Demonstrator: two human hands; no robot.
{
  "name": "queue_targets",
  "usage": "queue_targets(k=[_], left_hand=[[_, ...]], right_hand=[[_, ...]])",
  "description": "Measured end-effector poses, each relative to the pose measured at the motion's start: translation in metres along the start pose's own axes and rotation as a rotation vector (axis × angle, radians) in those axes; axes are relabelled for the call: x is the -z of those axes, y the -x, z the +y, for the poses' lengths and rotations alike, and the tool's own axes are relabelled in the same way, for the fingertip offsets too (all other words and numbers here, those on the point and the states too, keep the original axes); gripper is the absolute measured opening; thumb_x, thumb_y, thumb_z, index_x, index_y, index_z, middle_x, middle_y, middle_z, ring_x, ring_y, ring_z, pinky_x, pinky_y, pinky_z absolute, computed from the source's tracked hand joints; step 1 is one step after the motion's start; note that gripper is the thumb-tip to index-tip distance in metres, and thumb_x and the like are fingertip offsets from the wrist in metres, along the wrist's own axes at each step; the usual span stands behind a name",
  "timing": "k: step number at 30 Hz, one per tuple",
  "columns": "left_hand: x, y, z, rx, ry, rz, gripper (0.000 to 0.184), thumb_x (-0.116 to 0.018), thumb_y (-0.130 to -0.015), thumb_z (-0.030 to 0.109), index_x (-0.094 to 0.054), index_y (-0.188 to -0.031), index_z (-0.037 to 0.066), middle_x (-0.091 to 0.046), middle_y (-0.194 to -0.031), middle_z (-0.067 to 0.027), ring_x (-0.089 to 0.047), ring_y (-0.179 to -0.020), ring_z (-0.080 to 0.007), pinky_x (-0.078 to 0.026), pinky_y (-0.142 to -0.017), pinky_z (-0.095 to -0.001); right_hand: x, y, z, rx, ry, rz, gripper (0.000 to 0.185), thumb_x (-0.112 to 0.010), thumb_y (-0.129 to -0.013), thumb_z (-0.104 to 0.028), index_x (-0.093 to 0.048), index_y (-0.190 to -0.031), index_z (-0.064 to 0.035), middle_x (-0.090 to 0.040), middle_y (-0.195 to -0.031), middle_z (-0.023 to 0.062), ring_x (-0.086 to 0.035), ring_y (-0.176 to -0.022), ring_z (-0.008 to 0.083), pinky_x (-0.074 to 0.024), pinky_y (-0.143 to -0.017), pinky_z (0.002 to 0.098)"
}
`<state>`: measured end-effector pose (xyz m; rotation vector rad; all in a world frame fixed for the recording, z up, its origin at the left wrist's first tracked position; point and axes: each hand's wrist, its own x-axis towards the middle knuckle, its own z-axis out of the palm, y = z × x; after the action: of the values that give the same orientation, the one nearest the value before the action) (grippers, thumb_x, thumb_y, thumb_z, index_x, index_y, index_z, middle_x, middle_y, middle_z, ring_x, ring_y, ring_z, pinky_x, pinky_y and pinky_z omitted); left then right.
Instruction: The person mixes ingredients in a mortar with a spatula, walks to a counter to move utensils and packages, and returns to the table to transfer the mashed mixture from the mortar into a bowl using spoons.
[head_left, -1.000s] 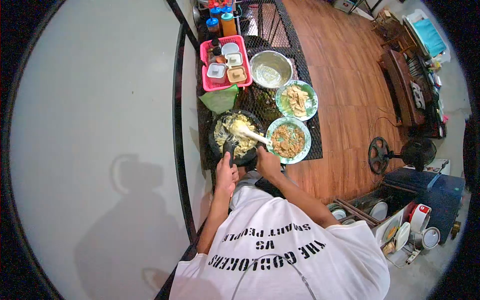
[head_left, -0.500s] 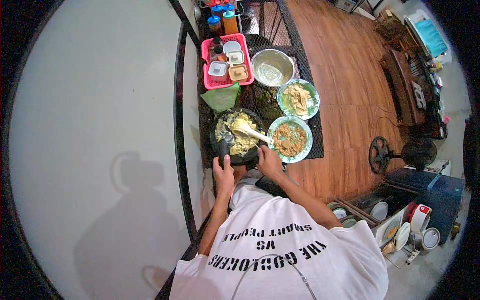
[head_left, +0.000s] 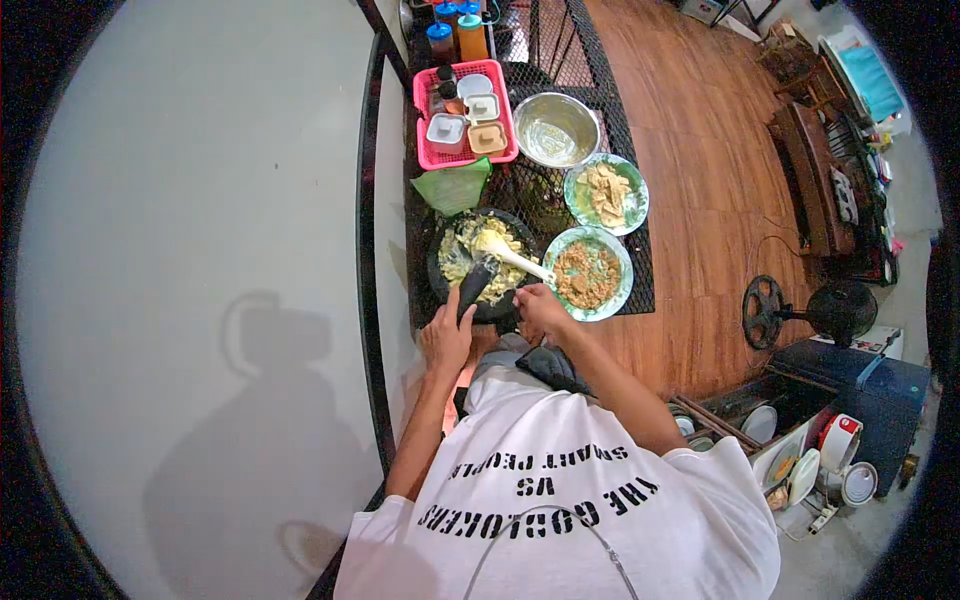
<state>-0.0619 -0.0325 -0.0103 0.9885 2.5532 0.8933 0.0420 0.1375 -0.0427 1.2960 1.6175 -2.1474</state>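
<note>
A dark stone mortar (head_left: 434, 272) stands near me, holding chunky pale yellow-green mash (head_left: 456, 258). My left hand (head_left: 446, 336) has its fingers around the lower end of a dark pestle (head_left: 478, 285), whose other end rests in the mash. A white ladle (head_left: 516, 259) lies across the mortar, its bowl in the mash and its handle reaching over the right rim. My right hand (head_left: 543, 310) is closed at the mortar's near right rim, its fingertips partly hidden. Beside it is a green-and-white plate (head_left: 624, 290) of brown crumbly food (head_left: 585, 275).
Farther back are a plate of pale strips (head_left: 606, 195), a metal bowl (head_left: 556, 130), a pink basket (head_left: 424, 125) of containers, and sauce bottles (head_left: 471, 40). A green leaf piece (head_left: 452, 190) lies behind the mortar. The wall (head_left: 200, 200) is close on the left.
The pestle has tilted to the right, its top end swinging toward the ladle. My left hand has shifted with it, and the view has moved slightly.
</note>
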Motion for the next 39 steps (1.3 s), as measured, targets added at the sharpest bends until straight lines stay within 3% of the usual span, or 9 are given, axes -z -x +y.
queue_targets(k=[5, 7, 9, 12, 16, 20, 31, 34, 39], left_hand=[[-0.022, -0.006, -0.025, 0.075, -0.151, 0.044, 0.049, -0.053, -0.094, 0.032, -0.045, -0.137, 0.009, -0.063, -0.090, -0.0214, -0.062, -0.077, -0.0402, -0.049, -0.062, -0.0487], [-0.017, -0.005, -0.021, 0.090, -0.139, 0.077, 0.048, -0.054, -0.094, 0.031, -0.045, -0.137, 0.011, -0.062, -0.090, -0.0205, -0.062, -0.076, -0.0396, -0.048, -0.061, -0.0483], [-0.009, -0.004, -0.016, 0.043, -0.137, 0.067, 0.048, -0.055, -0.094, 0.029, -0.046, -0.138, 0.013, -0.062, -0.089, -0.0191, -0.061, -0.076, -0.0390, -0.047, -0.062, -0.0486], [-0.003, -0.001, -0.002, 0.045, -0.099, 0.095, 0.048, -0.057, -0.093, 0.027, -0.046, -0.138, 0.013, -0.061, -0.089, -0.0181, -0.061, -0.077, -0.0389, -0.047, -0.064, -0.0481], [-0.004, 0.000, 0.007, 0.077, 0.038, 0.163, 0.047, -0.058, -0.093, 0.025, -0.048, -0.136, 0.011, -0.064, -0.099, -0.0198, -0.063, -0.086, -0.0397, -0.049, -0.071, -0.0469], [-0.003, -0.002, 0.022, 0.146, 0.193, 0.241, 0.043, -0.057, -0.093, 0.023, -0.051, -0.131, 0.004, -0.063, -0.111, -0.0231, -0.062, -0.097, -0.0403, -0.050, -0.079, -0.0446], [-0.004, -0.010, 0.039, 0.277, 0.387, 0.291, 0.044, -0.058, -0.093, 0.025, -0.054, -0.123, -0.006, -0.063, -0.110, -0.0253, -0.063, -0.098, -0.0365, -0.048, -0.084, -0.0400], [-0.010, -0.012, 0.035, 0.334, 0.398, 0.298, 0.047, -0.059, -0.092, 0.028, -0.055, -0.121, -0.010, -0.064, -0.108, -0.0261, -0.062, -0.098, -0.0362, -0.046, -0.087, -0.0386], [-0.011, -0.014, 0.041, 0.367, 0.340, 0.307, 0.050, -0.057, -0.092, 0.033, -0.057, -0.118, -0.010, -0.065, -0.106, -0.0261, -0.062, -0.098, -0.0367, -0.046, -0.087, -0.0403]], right_hand=[[0.013, 0.004, 0.018, -0.015, -0.040, 0.099, 0.028, -0.048, -0.095, -0.021, -0.058, -0.074, -0.0059, -0.044, -0.054, -0.0018, -0.038, -0.043, 0.0101, -0.0293, -0.040, 0.0296], [0.018, 0.007, 0.020, 0.007, 0.028, 0.148, 0.031, -0.048, -0.094, -0.023, -0.058, -0.074, -0.0013, -0.051, -0.059, 0.0028, -0.044, -0.050, 0.0128, -0.0349, -0.045, 0.0327], [0.015, 0.001, 0.031, 0.120, 0.111, 0.238, 0.031, -0.047, -0.094, -0.023, -0.058, -0.076, -0.0003, -0.055, -0.060, 0.0100, -0.052, -0.054, 0.0203, -0.0411, -0.053, 0.0377], [0.006, 0.015, 0.008, 0.549, 0.379, 0.472, 0.025, -0.046, -0.095, -0.022, -0.056, -0.084, -0.0016, -0.056, -0.066, 0.0267, -0.059, -0.067, 0.0419, -0.0439, -0.061, 0.0509], [-0.009, 0.028, 0.004, 0.580, 0.759, 0.457, 0.017, -0.047, -0.095, -0.021, -0.047, -0.089, -0.0046, -0.056, -0.059, 0.0233, -0.056, -0.054, 0.0447, -0.0420, -0.052, 0.0580], [-0.011, 0.005, 0.029, 0.549, 0.812, 0.473, 0.016, -0.044, -0.095, -0.021, -0.047, -0.090, -0.0052, -0.056, -0.058, 0.0235, -0.057, -0.055, 0.0448, -0.0419, -0.052, 0.0578], [-0.013, 0.012, 0.023, 0.445, 0.847, 0.448, 0.019, -0.045, -0.096, -0.023, -0.047, -0.091, -0.0046, -0.058, -0.060, 0.0223, -0.060, -0.058, 0.0427, -0.0457, -0.052, 0.0551], [-0.010, 0.014, 0.014, 0.506, 0.708, 0.564, 0.018, -0.045, -0.096, -0.022, -0.047, -0.091, -0.0050, -0.057, -0.060, 0.0233, -0.058, -0.057, 0.0440, -0.0420, -0.051, 0.0566], [-0.017, 0.017, 0.029, 0.479, 0.741, 0.469, 0.018, -0.044, -0.097, -0.021, -0.047, -0.089, -0.0051, -0.056, -0.060, 0.0239, -0.056, -0.059, 0.0460, -0.0402, -0.051, 0.0554]])
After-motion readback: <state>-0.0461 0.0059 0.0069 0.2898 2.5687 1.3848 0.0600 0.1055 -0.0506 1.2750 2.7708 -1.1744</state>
